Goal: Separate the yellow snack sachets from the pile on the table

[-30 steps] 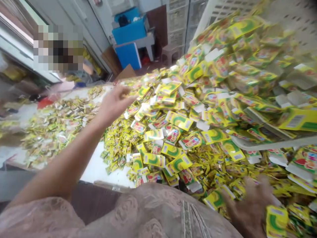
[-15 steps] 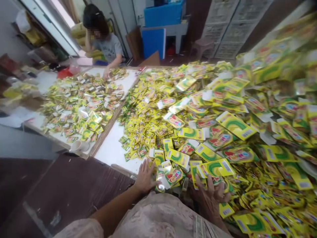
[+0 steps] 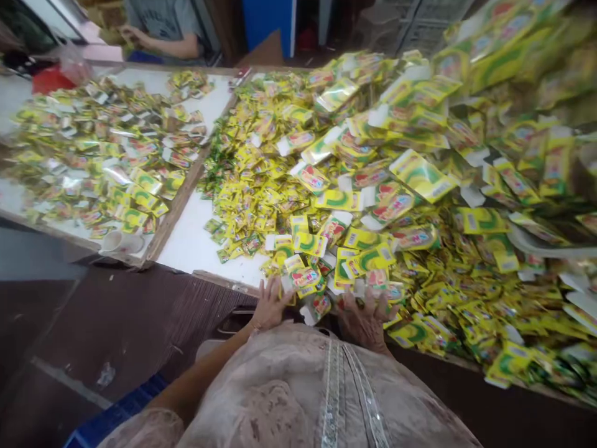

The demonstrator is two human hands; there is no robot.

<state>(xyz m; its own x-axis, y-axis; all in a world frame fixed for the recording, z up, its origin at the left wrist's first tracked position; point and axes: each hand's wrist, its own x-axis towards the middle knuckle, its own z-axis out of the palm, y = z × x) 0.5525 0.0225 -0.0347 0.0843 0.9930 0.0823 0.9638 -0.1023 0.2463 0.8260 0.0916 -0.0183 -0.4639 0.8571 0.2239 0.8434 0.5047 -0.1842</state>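
Note:
My left hand (image 3: pixel 270 306) rests at the table's front edge, fingers spread, next to small yellow-and-green printed cartons (image 3: pixel 305 279) with white flaps. My right hand (image 3: pixel 367 320) lies with fingers apart against the near side of the carton heap, touching cartons (image 3: pixel 370 260) there. Between the two hands, one carton (image 3: pixel 321 306) sits tilted at the edge. Neither hand has closed round anything. Behind the cartons spreads a pile of small yellow sachets (image 3: pixel 252 202), with some greener ones at its left.
A wooden strip (image 3: pixel 180 202) divides my table from another one heaped with cartons (image 3: pixel 140 186). A white cup (image 3: pixel 122 242) stands at that table's front edge. Across it sits a person in a grey shirt (image 3: pixel 161 28). A blue crate (image 3: pixel 116 414) is on the floor at lower left.
My view has tipped downward, and the scene sits higher. A carton now shows between my hands at the edge. The other person's hand has left the pile and is near their other hand.

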